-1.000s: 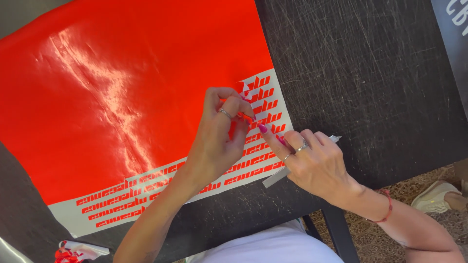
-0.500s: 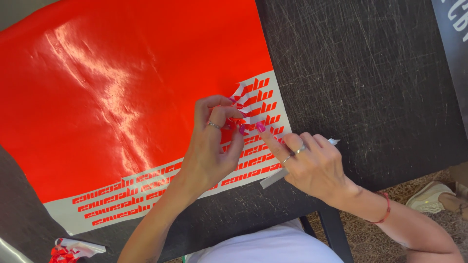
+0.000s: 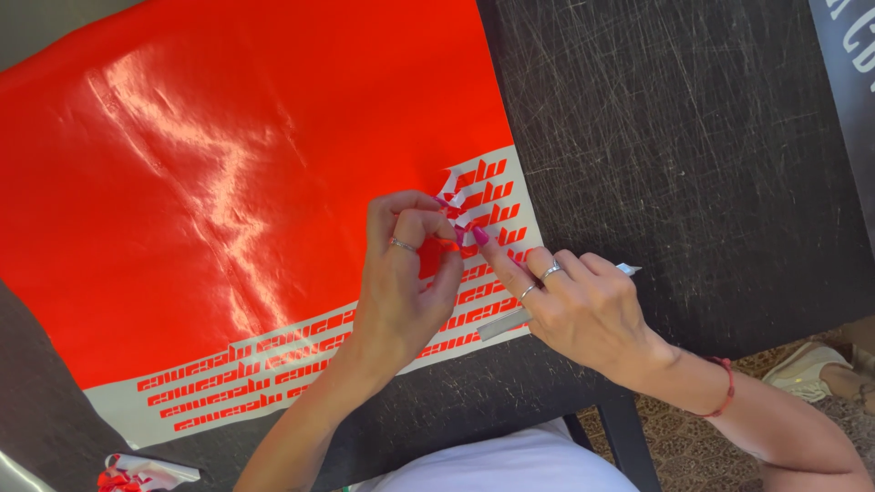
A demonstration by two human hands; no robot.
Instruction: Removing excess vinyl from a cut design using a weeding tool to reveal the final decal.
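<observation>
A large glossy red vinyl sheet [image 3: 246, 173] lies on a dark scratched table [image 3: 674, 164]. Along its near edge the red film is stripped away, leaving rows of red cut-out shapes on grey backing [image 3: 237, 378]. My left hand [image 3: 401, 292] pinches a small curled scrap of red and white vinyl [image 3: 451, 202] lifted off the backing. My right hand [image 3: 574, 305] holds a thin silver tool [image 3: 506, 323], its forefinger pressing the backing just beside the scrap. Both hands wear rings.
A crumpled bundle of peeled red and white scraps [image 3: 137, 474] sits at the table's near left edge. A dark table leg [image 3: 629, 437] drops beside my white top. A light shoe [image 3: 811, 369] rests on the patterned floor at right.
My left hand has risen a little away from me, pulling the scrap farther off the backing. My right hand has stayed in place, finger still pressing down.
</observation>
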